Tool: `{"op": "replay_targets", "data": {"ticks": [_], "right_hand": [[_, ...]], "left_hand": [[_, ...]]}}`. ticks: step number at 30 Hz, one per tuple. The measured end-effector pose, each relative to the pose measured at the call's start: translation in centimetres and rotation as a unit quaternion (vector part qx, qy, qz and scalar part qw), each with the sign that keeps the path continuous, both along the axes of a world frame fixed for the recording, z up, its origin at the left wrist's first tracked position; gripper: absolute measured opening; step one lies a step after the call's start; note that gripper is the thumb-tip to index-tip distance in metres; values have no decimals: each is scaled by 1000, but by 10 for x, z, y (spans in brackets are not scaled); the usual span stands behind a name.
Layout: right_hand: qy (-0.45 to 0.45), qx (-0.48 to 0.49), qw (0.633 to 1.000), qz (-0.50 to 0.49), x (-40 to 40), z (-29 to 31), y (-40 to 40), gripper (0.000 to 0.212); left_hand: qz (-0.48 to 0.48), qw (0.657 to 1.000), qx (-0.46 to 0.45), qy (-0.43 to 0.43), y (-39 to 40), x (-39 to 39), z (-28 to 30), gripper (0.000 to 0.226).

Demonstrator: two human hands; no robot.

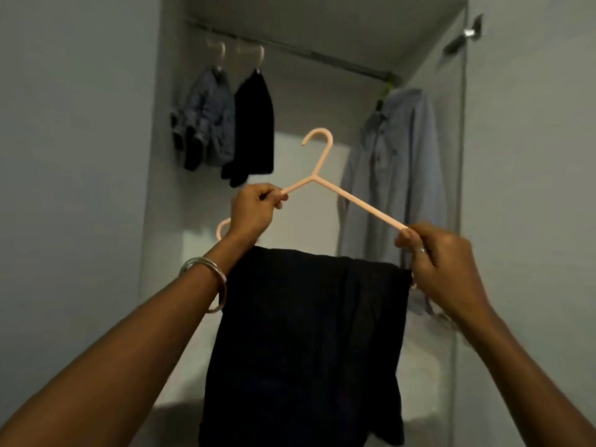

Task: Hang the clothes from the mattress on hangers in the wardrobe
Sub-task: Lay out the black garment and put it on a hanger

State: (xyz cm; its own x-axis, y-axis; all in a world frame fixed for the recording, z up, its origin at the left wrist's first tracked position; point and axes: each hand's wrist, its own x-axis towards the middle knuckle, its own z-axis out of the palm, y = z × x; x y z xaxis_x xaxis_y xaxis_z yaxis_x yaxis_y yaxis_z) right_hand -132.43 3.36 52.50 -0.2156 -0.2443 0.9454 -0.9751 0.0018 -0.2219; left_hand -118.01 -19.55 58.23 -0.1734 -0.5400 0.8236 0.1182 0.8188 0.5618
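I hold a pale pink plastic hanger up in front of the open wardrobe. My left hand pinches its left shoulder arm. Its right end is gripped by my right hand. A black garment is folded over the hanger's lower bar and hangs straight down between my forearms. The hook points up and left, well below the wardrobe rail. The lower bar itself is hidden by the cloth.
On the rail hang a grey-blue garment and a black garment at the left, both on pink hangers. A light blue shirt hangs at the right. A bare stretch of rail lies between them. The wardrobe door edge stands at the right.
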Motion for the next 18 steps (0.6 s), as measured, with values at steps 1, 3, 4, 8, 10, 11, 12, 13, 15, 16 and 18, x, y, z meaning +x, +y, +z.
{"op": "replay_targets", "data": {"ticks": [1, 3, 4, 8, 10, 11, 12, 13, 15, 16, 18], "right_hand": [[16, -36, 999, -10, -6, 7, -16, 28], [40, -84, 995, -36, -20, 35, -51, 31], [51, -95, 993, -48, -26, 54, -68, 33], [79, -112, 987, -88, -50, 122, -106, 29], [59, -101, 985, -126, -58, 162, -119, 28], [44, -105, 984, -136, -60, 183, -127, 30], [40, -106, 984, -139, -60, 203, -138, 31], [34, -102, 983, -147, -60, 220, -148, 31], [41, -104, 981, -158, -59, 250, -177, 28], [46, -108, 979, -165, -59, 263, -192, 27], [49, -111, 977, -176, -57, 286, -219, 26]], "left_hand": [[14, 1000, -18, -17, -11, -2, 7, 17], [78, 993, -65, -53, -33, -2, 34, 12], [122, 986, -91, -73, -42, 1, 51, 19], [218, 953, -157, -139, -69, 9, 90, 38], [260, 937, -181, -149, -84, 13, 104, 29], [273, 932, -194, -143, -93, 13, 110, 25], [283, 927, -202, -138, -103, 12, 118, 23], [287, 925, -210, -133, -112, 11, 125, 21], [292, 920, -232, -120, -130, 6, 135, 18], [291, 918, -248, -107, -140, 3, 141, 18], [284, 913, -284, -78, -153, -2, 157, 17]]}}
